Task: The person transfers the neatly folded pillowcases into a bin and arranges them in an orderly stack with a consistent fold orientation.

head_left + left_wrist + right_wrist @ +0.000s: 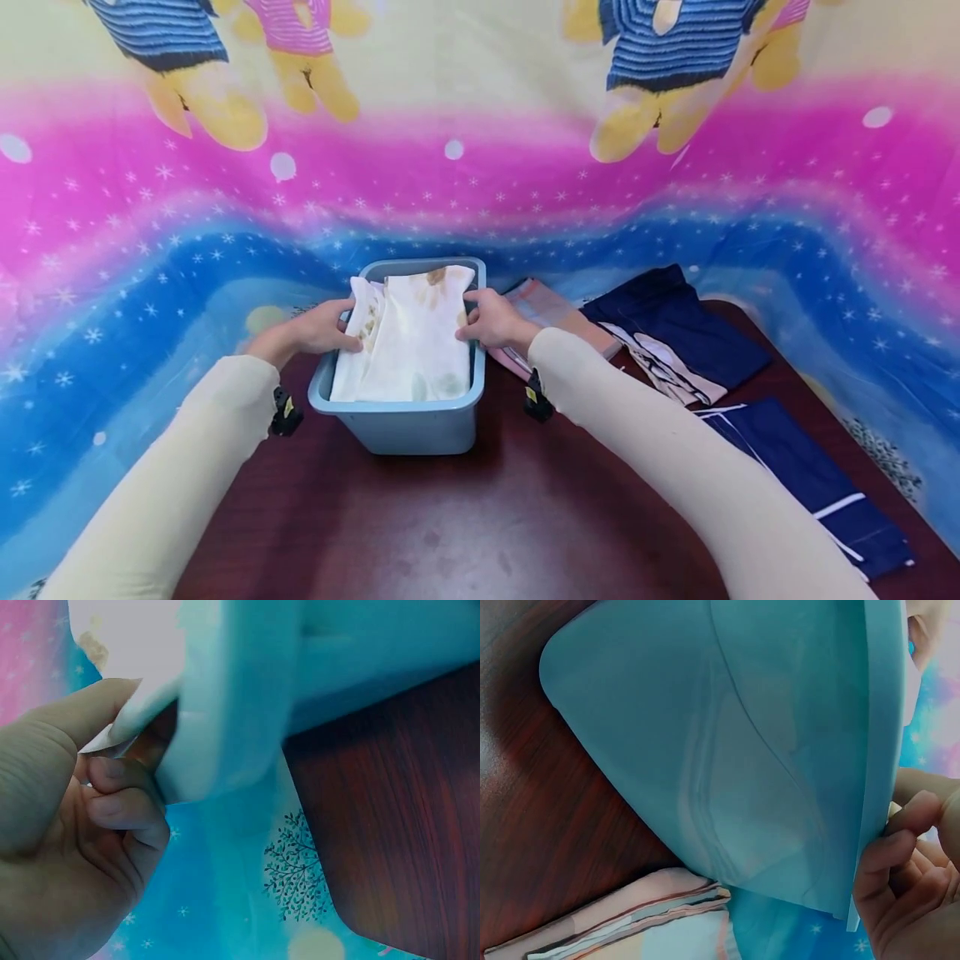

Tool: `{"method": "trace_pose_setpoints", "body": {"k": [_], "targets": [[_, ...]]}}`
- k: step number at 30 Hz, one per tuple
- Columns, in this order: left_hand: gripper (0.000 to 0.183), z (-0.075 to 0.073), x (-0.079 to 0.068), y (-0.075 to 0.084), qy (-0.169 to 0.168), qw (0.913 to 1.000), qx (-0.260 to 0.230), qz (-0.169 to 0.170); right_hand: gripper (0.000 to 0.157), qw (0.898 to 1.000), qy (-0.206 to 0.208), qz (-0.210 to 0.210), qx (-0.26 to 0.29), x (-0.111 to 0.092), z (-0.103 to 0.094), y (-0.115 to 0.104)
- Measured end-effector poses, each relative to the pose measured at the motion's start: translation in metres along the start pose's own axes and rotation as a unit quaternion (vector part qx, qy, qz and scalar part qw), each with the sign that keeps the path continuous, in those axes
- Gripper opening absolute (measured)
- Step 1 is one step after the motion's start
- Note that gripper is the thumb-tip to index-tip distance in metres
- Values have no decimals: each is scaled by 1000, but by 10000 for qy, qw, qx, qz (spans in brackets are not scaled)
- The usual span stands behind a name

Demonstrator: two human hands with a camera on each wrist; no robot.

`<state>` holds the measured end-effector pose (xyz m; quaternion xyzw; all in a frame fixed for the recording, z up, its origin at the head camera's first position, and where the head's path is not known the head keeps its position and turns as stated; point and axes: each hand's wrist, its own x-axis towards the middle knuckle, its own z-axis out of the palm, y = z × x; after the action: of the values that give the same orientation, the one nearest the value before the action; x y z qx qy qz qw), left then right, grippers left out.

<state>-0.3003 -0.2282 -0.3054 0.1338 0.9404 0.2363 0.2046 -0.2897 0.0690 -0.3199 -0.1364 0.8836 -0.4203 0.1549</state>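
Observation:
A folded white cloth with brown and pale green prints lies in the mouth of a light blue plastic bin. My left hand pinches the cloth's left edge; the left wrist view shows the edge between the thumb and curled fingers. At the opposite side, my right hand grips the right edge of the cloth just inside the bin's rim. From the right wrist, the bin wall fills most of the picture, and the right hand's fingertips are partly hidden behind the rim.
Right of the bin lies a folded pink and grey checked cloth. Beyond it are a navy garment with a pale print and another navy garment with white stripes. All rest on a dark brown table; a patterned curtain hangs behind.

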Motion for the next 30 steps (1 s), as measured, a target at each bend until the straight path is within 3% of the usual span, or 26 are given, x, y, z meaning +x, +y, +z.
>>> {"method": "trace_pose_setpoints", "body": {"k": [9, 20, 30], "targets": [[88, 4, -2, 2, 82, 9995, 277, -109, 79, 9983, 197, -7, -553, -3, 2, -6], [90, 9, 0, 5, 219, 9958, 664, -590, 75, 9938, 369, -9, -1049, 1, 7, -7], [88, 14, 2, 6, 311, 9930, 872, -727, 75, 9918, 452, 52, -1196, 2, 9, -5]]}}
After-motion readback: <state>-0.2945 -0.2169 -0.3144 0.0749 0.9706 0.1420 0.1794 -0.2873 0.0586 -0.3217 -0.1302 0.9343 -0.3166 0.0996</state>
